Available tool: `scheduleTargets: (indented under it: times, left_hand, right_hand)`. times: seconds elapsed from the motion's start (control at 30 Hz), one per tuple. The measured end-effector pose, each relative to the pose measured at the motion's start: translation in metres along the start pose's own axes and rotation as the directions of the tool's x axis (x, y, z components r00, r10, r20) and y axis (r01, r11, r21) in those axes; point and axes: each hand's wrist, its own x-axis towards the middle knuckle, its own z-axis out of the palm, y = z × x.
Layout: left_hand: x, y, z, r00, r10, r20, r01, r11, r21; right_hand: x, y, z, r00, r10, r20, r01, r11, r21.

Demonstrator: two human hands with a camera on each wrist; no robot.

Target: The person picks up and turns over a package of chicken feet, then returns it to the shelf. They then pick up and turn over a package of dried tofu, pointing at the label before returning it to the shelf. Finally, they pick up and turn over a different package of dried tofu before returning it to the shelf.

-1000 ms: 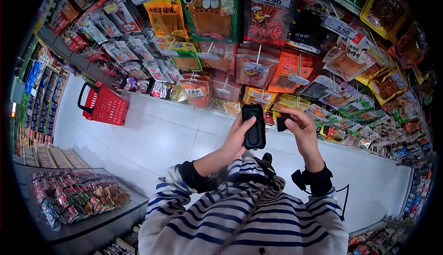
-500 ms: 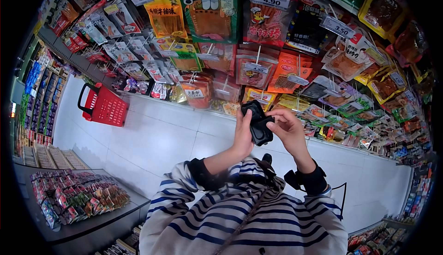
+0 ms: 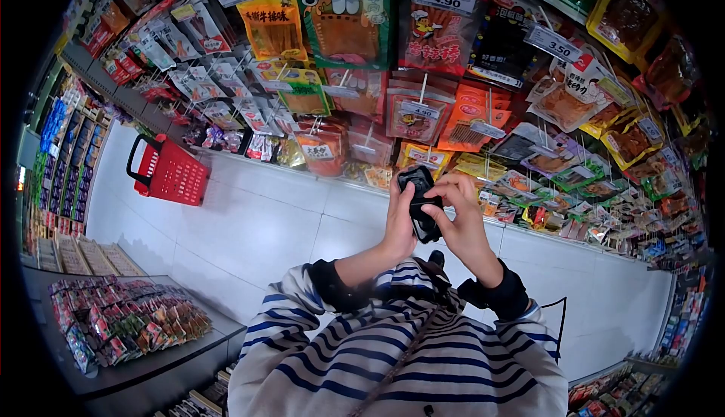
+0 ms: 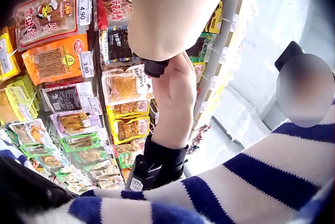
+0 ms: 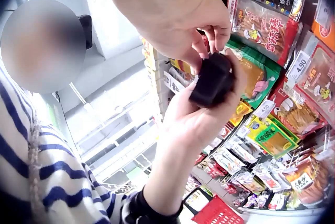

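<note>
My left hand (image 3: 398, 220) holds a black, hollowed case (image 3: 424, 228) in front of my waist, its thumb along the near side. At the case's open face, my right hand (image 3: 462, 220) pinches a small black piece, mostly hidden behind its fingers. In the right wrist view the dark case (image 5: 212, 80) rests in the palm of my left hand (image 5: 191, 127), with the right hand's fingertips (image 5: 201, 51) right at its edge. The left wrist view shows only a dark corner of the case (image 4: 155, 68) between the two hands.
Racks of hanging snack packets (image 3: 423, 115) with price tags face me. A red shopping basket (image 3: 177, 175) stands on the pale tiled floor (image 3: 264, 213) to the left. Bundled packets (image 3: 136, 319) lie on a grey counter at lower left. A thin dark cable (image 3: 560, 326) hangs by my right sleeve.
My right hand has brought the small black piece leftward from beside the case onto its open face. The left hand has tilted the case slightly and keeps its grip.
</note>
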Motion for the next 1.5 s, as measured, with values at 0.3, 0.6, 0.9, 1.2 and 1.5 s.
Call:
scheduleTargets:
  times: [0.3, 0.6, 0.9, 1.2, 1.5]
  left_hand:
    - [-0.009, 0.003, 0.0, 0.996, -0.057, 0.067, 0.049, 0.992, 0.115]
    - [0.003, 0.021, -0.055, 0.986, -0.166, 0.027, 0.156, 0.961, 0.229]
    - [-0.079, 0.031, -0.295, 0.702, -0.696, -0.154, 0.158, -0.06, 0.986]
    - [-0.139, 0.021, -0.304, 0.609, -0.762, 0.221, -0.159, 0.156, 0.975]
    - [-0.104, 0.032, -0.247, 0.7, -0.714, -0.008, -0.043, -0.053, 0.998]
  right_hand:
    - [0.004, 0.008, 0.001, 0.999, 0.048, -0.018, -0.048, 0.999, 0.02]
    - [-0.014, 0.044, 0.002, 0.984, 0.175, 0.033, -0.178, 0.969, 0.172]
    - [-0.055, 0.078, 0.008, 0.866, 0.343, 0.364, -0.416, 0.898, 0.143]
    - [-0.054, 0.095, 0.027, 0.808, 0.345, 0.478, -0.461, 0.874, 0.15]
    - [-0.045, 0.08, 0.032, 0.811, 0.302, 0.5, -0.438, 0.881, 0.178]
